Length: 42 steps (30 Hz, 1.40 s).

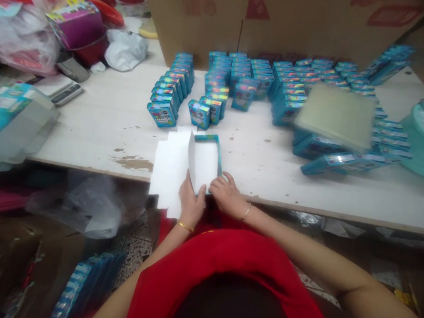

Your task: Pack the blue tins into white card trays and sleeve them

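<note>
My L fingers (201, 193) pinch the open box (207, 159) at the front edge of the counter (104, 133), prob. to steady it; R fingers (216, 183) pinch its near corner, prob. keeping walls square.

The left grip (191, 200) holds a partly folded carton (171, 168); the right grip (228, 194) touches it.

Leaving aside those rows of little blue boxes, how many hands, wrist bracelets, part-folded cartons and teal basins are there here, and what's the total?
Hands, left hand and right hand: 2
Bracelets, gold bangle and thin bracelet: 2
Part-folded carton: 1
Teal basin: 1
Total: 6
</note>
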### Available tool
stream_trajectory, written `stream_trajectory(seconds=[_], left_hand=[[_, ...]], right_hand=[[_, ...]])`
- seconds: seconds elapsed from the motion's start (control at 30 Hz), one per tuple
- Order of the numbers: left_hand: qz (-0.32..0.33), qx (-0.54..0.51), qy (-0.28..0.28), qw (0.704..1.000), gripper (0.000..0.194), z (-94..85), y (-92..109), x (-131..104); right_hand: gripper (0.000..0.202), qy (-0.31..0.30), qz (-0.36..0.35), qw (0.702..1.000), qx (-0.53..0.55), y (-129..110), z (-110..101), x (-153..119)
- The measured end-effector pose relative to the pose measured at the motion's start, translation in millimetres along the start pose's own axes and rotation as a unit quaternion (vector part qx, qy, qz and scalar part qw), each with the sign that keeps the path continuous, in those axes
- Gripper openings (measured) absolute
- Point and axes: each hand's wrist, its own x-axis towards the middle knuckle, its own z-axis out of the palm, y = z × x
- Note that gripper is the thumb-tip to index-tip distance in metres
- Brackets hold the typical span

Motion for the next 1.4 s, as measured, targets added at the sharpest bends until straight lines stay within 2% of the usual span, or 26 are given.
stream_trajectory(seconds=[0.13,0.27,0.37,0.43,0.47,0.53,0.6,0.63,0.67,0.73,0.77,0.83,0.93,1.03,1.1,1.13,1.2,1.3,1.33,1.4], left_hand=[[0.026,-0.001,-0.035,0.999,0.062,-6.5,0.1,3.5],[0.057,0.019,-0.081,0.995,0.062,-18.3,-6.4,6.5],[0.101,0.026,-0.146,0.984,0.088,-40.9,-13.8,13.5],[0.162,0.057,-0.184,0.968,0.106,-63.4,-16.4,25.5],[0.196,0.091,-0.187,0.958,0.108,-74.8,-16.2,33.9],[0.265,0.181,-0.176,0.931,0.095,-93.1,-12.6,53.8],[0.335,0.25,-0.192,0.888,0.056,-100.6,-5.7,73.9],[0.366,0.27,-0.22,0.863,0.034,-99.8,-1.5,82.4],[0.39,0.283,-0.259,0.837,0.022,-96.4,3.1,89.3],[0.405,0.294,-0.341,0.796,0.03,-84.0,12.7,98.1],[0.394,0.295,-0.372,0.787,0.036,-76.3,17.3,100.6],[0.346,0.287,-0.417,0.79,0.041,-61.0,25.5,103.6],[0.234,0.259,-0.458,0.818,0.036,-43.1,32.2,108.5],[0.148,0.233,-0.458,0.845,0.024,-34.5,32.0,112.2],[0.134,0.229,-0.437,0.859,0.023,-33.2,29.1,110.0],[0.152,0.234,-0.42,0.864,0.023,-33.5,27.0,107.2],[0.237,0.253,-0.366,0.864,0.026,-35.5,22.4,99.0],[0.376,0.285,-0.282,0.835,0.034,-39.8,16.9,84.6],[0.398,0.297,-0.274,0.824,0.034,-40.8,16.4,80.2],[0.4,0.329,-0.286,0.806,0.031,-41.3,17.8,72.8]], right_hand=[[0.022,-0.036,0.025,0.999,0.007,-5.2,-1.1,2.5],[0.024,-0.099,0.029,0.995,0.014,-8.8,-10.2,12.1],[0.021,-0.14,-0.012,0.99,-0.004,0.1,-19.5,17.6],[0.021,-0.148,-0.067,0.986,-0.024,14.9,-26.1,16.2],[0.021,-0.149,-0.095,0.984,-0.033,24.6,-29.6,13.9],[0.021,-0.156,-0.148,0.976,-0.042,46.2,-37.3,7.7],[0.02,-0.165,-0.191,0.967,-0.045,68.2,-45.6,2.3],[0.02,-0.165,-0.208,0.963,-0.046,78.8,-49.8,0.8],[0.021,-0.162,-0.219,0.961,-0.047,89.0,-53.7,0.5],[0.021,-0.15,-0.224,0.962,-0.045,108.3,-60.2,2.7],[0.022,-0.144,-0.221,0.964,-0.039,117.1,-62.7,4.9],[0.023,-0.139,-0.202,0.969,-0.008,131.4,-66.4,9.3],[0.03,-0.12,-0.146,0.979,0.071,135.7,-69.1,10.3],[0.027,-0.029,-0.091,0.989,0.111,113.8,-63.4,-1.1],[0.036,0.024,-0.068,0.994,0.085,92.0,-50.6,-13.7],[0.041,0.038,-0.059,0.996,0.058,82.1,-41.7,-19.9],[0.037,0.063,-0.043,0.997,0.0,68.0,-22.2,-29.3],[0.025,0.094,-0.032,0.993,-0.06,62.4,-1.1,-32.7],[0.024,0.091,-0.028,0.993,-0.073,63.0,1.8,-31.5],[0.021,0.066,-0.016,0.994,-0.087,65.0,2.1,-27.4]])
